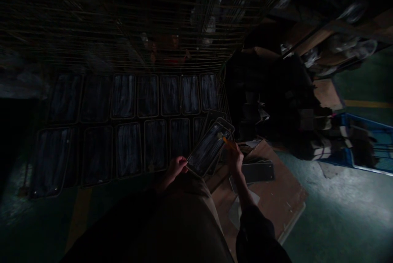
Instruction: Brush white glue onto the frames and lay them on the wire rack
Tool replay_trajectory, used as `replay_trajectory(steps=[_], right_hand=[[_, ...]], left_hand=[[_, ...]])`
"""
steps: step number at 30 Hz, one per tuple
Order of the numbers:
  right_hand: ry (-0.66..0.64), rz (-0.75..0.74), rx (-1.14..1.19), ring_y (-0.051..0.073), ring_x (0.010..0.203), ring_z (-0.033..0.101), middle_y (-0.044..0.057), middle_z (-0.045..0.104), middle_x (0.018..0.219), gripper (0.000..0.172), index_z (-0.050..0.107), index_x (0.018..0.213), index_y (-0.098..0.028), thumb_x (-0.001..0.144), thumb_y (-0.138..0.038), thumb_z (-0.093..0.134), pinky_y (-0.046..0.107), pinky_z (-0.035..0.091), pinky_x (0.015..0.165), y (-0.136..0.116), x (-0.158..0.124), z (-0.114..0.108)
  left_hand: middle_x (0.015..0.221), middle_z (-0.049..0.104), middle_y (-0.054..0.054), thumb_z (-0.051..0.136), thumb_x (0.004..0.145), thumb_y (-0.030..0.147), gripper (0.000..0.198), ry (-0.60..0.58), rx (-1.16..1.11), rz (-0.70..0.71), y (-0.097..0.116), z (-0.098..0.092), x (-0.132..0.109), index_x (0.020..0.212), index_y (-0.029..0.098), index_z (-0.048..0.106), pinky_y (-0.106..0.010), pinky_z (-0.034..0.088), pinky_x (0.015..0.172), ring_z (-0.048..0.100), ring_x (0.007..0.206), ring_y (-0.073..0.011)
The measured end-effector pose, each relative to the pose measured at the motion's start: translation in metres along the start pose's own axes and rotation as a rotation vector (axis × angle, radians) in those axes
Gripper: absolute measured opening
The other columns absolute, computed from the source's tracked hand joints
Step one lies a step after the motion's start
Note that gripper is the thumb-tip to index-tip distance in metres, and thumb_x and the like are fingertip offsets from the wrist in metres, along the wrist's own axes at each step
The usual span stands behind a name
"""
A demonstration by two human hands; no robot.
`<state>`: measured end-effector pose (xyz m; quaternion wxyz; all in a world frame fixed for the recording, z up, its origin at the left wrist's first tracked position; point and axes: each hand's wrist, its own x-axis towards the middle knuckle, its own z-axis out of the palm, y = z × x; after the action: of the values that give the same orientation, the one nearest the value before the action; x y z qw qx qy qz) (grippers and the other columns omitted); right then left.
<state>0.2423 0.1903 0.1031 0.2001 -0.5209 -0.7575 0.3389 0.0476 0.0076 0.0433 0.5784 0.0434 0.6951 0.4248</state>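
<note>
A dark rectangular panel [206, 151] with rounded corners and pale streaks is tilted in front of me. My left hand [177, 166] pinches its lower left corner. My right hand [234, 157] is closed around a brush [226, 140] with an orange handle, its pale tip touching the panel's upper right end. Beneath the held panel, other panels lie partly hidden. Two rows of similar streaked panels [129, 148] are laid out to the left.
A wire rack [172, 56] rises behind the panels. Right of my legs, a brown board [276, 189] bears another dark panel [256, 171]. Farther right are dark stacked items and a blue crate [348, 157]. The floor is green.
</note>
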Motion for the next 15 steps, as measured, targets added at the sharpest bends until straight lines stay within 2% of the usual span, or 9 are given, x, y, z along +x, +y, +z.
replay_trajectory(steps=[4,7,9,12,15], right_hand=[[-0.028,-0.149,-0.196,0.018,0.085,0.061,0.008,0.065,0.099,0.035,0.062,0.116,-0.021,0.092,-0.019,0.036,0.027,0.049,0.073,-0.007,0.027,-0.005],[-0.140,-0.222,-0.343,0.019,0.084,0.059,0.009,0.064,0.099,0.037,0.060,0.119,-0.019,0.090,-0.013,0.037,0.026,0.046,0.070,-0.010,0.023,0.000],[-0.224,-0.248,-0.385,0.019,0.080,0.058,0.009,0.064,0.097,0.037,0.061,0.117,-0.018,0.089,-0.011,0.038,0.026,0.044,0.067,-0.009,0.004,0.004],[-0.355,-0.260,-0.360,0.017,0.076,0.059,0.009,0.064,0.095,0.035,0.062,0.113,-0.018,0.089,-0.009,0.038,0.024,0.043,0.063,-0.007,-0.041,0.006],[-0.470,-0.255,-0.258,0.016,0.083,0.062,0.008,0.064,0.098,0.035,0.060,0.115,-0.021,0.090,-0.009,0.039,0.021,0.044,0.064,-0.011,-0.089,0.005]], left_hand=[[0.053,0.058,0.006,0.076,0.067,0.027,0.022,-0.033,-0.082,-0.018,-0.004,-0.001,0.001,0.072,0.015,0.057,-0.018,0.050,0.044,0.058,0.042,-0.0085],[0.059,0.060,0.005,0.077,0.066,0.031,0.027,-0.050,-0.133,-0.044,-0.005,-0.001,0.000,0.074,0.015,0.057,-0.022,0.055,0.049,0.062,0.048,-0.0101],[0.063,0.060,0.004,0.077,0.066,0.031,0.027,-0.037,-0.153,-0.043,-0.006,0.000,-0.001,0.074,0.015,0.056,-0.023,0.056,0.051,0.062,0.051,-0.0100],[0.068,0.059,0.004,0.075,0.067,0.033,0.027,-0.030,-0.170,-0.042,-0.007,0.001,-0.005,0.076,0.016,0.057,-0.026,0.058,0.055,0.063,0.056,-0.0108],[0.073,0.061,0.002,0.072,0.070,0.037,0.027,-0.058,-0.180,-0.044,-0.006,0.002,-0.010,0.080,0.016,0.058,-0.029,0.059,0.061,0.064,0.062,-0.0128]])
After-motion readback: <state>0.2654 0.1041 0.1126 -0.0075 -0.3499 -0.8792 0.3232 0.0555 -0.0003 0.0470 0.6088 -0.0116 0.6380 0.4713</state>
